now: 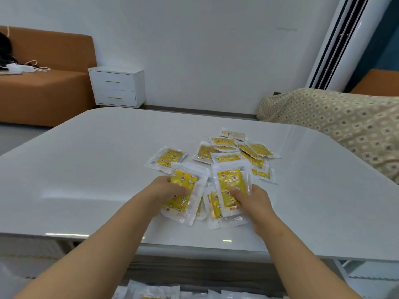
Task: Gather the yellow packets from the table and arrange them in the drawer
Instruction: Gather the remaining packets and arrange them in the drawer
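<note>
Left hand (165, 189): pinched a yellow packet (183, 190) at its left edge, thumb on top; the packet was tilted, its far end raised.
Right hand (258, 201): pinched a second packet (232, 184) at its right edge, thumb pressed on the yellow print; more packets lay under it.
Loose packets (237, 156): overlapped in a heap just beyond both hands, near the middle of the white table (86, 169); one lay apart to the left.
Lower packets (151, 291): lay below the table's near rim at the bottom edge; what held them could not be told.
Background: a white nightstand (116, 86) stood beside an orange sofa (43, 93).
</note>
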A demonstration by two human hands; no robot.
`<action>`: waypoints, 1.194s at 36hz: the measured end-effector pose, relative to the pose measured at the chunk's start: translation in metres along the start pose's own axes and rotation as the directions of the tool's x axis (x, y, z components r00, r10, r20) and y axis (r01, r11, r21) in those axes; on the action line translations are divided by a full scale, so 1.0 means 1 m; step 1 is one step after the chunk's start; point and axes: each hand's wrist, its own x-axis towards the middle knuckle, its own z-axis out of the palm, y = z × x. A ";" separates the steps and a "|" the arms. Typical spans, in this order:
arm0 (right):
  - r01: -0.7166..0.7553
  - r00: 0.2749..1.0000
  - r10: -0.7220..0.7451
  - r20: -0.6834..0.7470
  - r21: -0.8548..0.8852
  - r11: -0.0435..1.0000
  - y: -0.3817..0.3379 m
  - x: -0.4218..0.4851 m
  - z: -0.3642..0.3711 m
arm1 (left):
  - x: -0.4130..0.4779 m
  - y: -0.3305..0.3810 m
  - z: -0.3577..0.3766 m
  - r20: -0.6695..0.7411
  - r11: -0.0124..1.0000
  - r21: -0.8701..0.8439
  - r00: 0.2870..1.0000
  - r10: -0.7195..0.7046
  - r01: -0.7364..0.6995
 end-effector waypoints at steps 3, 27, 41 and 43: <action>0.003 0.999 -0.009 0.039 0.155 0.988 0.001 -0.015 -0.009 | -0.015 -0.013 -0.005 0.003 0.989 -0.124 0.997 0.080 -0.079; -0.050 0.893 0.119 0.435 -0.167 0.985 0.073 -0.101 -0.009 | -0.090 -0.135 -0.002 0.118 0.993 0.102 0.992 0.039 -0.051; -0.124 0.761 0.322 0.563 -0.361 0.924 0.074 -0.092 -0.019 | -0.089 -0.150 0.004 0.190 0.973 0.077 0.954 -0.230 0.219; -0.096 0.720 0.368 0.588 -0.441 0.892 0.072 -0.088 -0.016 | -0.089 -0.152 0.006 0.196 0.966 0.101 0.947 -0.253 0.237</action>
